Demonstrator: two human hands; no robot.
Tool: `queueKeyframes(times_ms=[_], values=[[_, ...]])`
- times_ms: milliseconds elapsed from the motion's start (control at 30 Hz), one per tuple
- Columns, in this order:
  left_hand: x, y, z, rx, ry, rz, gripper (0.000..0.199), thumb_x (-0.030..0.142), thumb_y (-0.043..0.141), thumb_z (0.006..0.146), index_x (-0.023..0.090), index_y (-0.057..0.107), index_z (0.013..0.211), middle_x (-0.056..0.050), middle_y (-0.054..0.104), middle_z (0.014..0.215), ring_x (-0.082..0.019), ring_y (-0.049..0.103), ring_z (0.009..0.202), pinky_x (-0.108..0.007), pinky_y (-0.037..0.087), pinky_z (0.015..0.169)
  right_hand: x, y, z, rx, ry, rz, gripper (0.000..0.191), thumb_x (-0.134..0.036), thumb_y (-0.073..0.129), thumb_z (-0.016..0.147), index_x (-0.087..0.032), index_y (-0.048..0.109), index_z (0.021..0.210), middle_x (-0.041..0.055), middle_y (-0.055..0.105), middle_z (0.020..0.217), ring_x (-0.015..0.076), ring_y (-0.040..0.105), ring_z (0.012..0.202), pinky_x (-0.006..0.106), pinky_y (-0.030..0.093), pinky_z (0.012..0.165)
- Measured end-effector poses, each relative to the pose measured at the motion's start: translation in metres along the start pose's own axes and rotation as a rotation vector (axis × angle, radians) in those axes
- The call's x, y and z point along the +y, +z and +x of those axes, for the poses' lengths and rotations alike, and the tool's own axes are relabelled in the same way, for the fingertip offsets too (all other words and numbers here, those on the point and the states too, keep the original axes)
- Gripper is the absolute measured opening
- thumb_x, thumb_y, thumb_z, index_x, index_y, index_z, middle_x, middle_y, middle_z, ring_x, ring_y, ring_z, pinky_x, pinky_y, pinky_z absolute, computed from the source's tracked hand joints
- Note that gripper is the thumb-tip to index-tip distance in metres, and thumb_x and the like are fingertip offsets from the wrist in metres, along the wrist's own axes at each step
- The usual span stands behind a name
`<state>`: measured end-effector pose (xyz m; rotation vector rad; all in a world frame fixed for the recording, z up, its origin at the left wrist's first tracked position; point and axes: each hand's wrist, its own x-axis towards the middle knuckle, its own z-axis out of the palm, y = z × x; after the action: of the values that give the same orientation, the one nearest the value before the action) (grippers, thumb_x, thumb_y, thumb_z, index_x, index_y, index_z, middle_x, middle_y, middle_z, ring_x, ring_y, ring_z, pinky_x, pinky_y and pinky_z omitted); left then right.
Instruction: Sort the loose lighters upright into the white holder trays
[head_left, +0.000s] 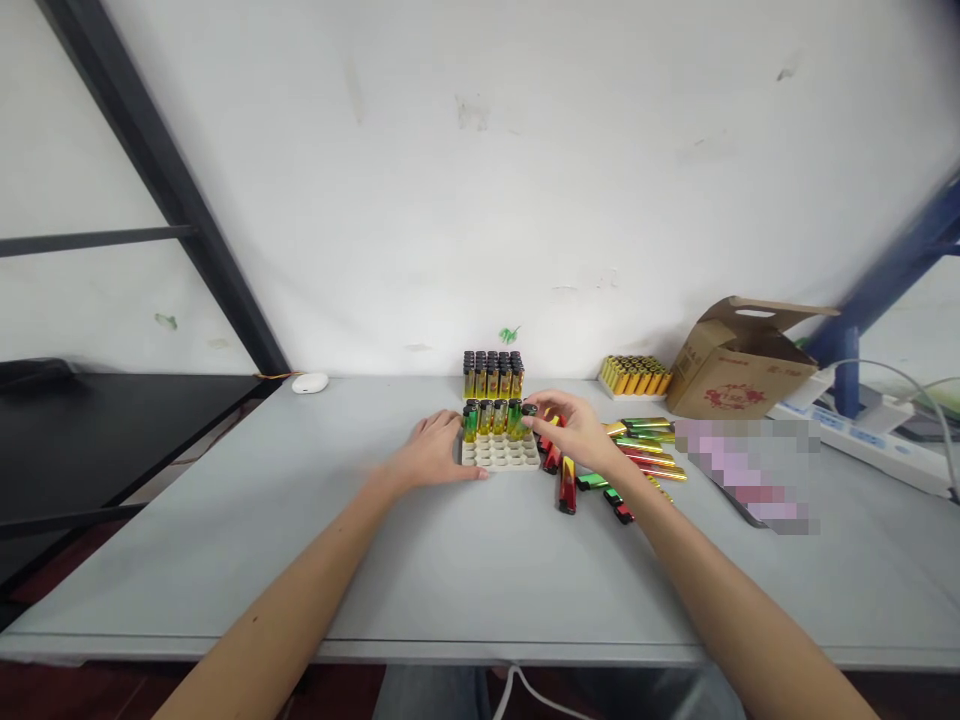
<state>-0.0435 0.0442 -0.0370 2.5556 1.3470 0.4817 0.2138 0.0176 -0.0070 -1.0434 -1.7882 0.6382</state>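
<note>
One grey table (247, 540), before you, a white wall behind it. One brown box (727, 375), flap up, at the rear right. One white power strip (877, 450), right of the box. One flat item (739, 480), blurred out, in front of the box. Your left hand (435, 452): at the tray's left side, fingers close together, thumb apart and at the front left corner. Your right hand (574, 435): over the tray's right side, thumb and fingers pinching a lighter. One pale tray (501, 463), mid-table between your hands: upright lighters toward the back, bare cells in front. One dark-topped block (493, 380) of upright lighters, behind the tray. One yellow block (637, 378), left of the box. Loose lighters (568, 485), red, green and yellow, lying right of the tray. One white case (310, 383), rear left. One green-yellow lighter (529, 412), dark-topped, upright in your right hand's pinch.
</note>
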Motion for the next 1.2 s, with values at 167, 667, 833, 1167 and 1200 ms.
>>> queueKeyframes(times_ms=[167, 667, 833, 1167, 1200], values=[[0.001, -0.001, -0.001, -0.007, 0.008, 0.002, 0.083, 0.078, 0.063, 0.062, 0.022, 0.053, 0.124, -0.012, 0.056, 0.121, -0.035, 0.049, 0.121, -0.048, 0.039, 0.103, 0.001, 0.007, -0.002, -0.011, -0.012, -0.106, 0.019, -0.031, 0.067, 0.08, -0.021, 0.069, 0.096, 0.0026, 0.07, 0.087, 0.0167, 0.061, 0.074, 0.031, 0.049, 0.071], [0.002, 0.002, 0.0, 0.001, 0.011, 0.027, 0.084, 0.075, 0.064, 0.064, 0.023, 0.05, 0.128, -0.012, 0.057, 0.12, -0.035, 0.051, 0.119, -0.05, 0.038, 0.103, -0.002, 0.041, -0.005, 0.115, -0.145, -0.199, 0.018, -0.03, 0.066, 0.083, -0.025, 0.072, 0.099, 0.0021, 0.073, 0.095, 0.0162, 0.062, 0.069, 0.03, 0.047, 0.065], [0.005, 0.0, 0.0, -0.012, -0.008, 0.031, 0.079, 0.075, 0.063, 0.064, 0.022, 0.053, 0.122, -0.012, 0.057, 0.118, -0.035, 0.052, 0.117, -0.05, 0.04, 0.101, -0.005, 0.047, -0.003, 0.157, -0.075, -0.238, 0.021, -0.034, 0.067, 0.081, -0.025, 0.068, 0.1, -0.0002, 0.073, 0.088, 0.0165, 0.061, 0.065, 0.029, 0.045, 0.062], [0.007, -0.003, -0.001, -0.022, -0.021, 0.012, 0.074, 0.075, 0.065, 0.062, 0.021, 0.055, 0.112, -0.013, 0.056, 0.118, -0.036, 0.05, 0.119, -0.049, 0.041, 0.1, -0.001, 0.052, -0.007, 0.197, -0.253, -0.424, 0.015, -0.033, 0.064, 0.087, -0.024, 0.069, 0.098, 0.002, 0.071, 0.085, 0.0197, 0.062, 0.079, 0.032, 0.048, 0.072], [0.006, -0.004, -0.002, -0.019, -0.012, 0.0, 0.076, 0.076, 0.065, 0.062, 0.021, 0.054, 0.114, -0.013, 0.056, 0.119, -0.036, 0.05, 0.119, -0.048, 0.041, 0.101, -0.001, 0.051, -0.007, 0.198, -0.301, -0.474, 0.016, -0.032, 0.062, 0.088, -0.024, 0.069, 0.1, 0.0036, 0.072, 0.093, 0.0209, 0.062, 0.086, 0.034, 0.049, 0.077]])
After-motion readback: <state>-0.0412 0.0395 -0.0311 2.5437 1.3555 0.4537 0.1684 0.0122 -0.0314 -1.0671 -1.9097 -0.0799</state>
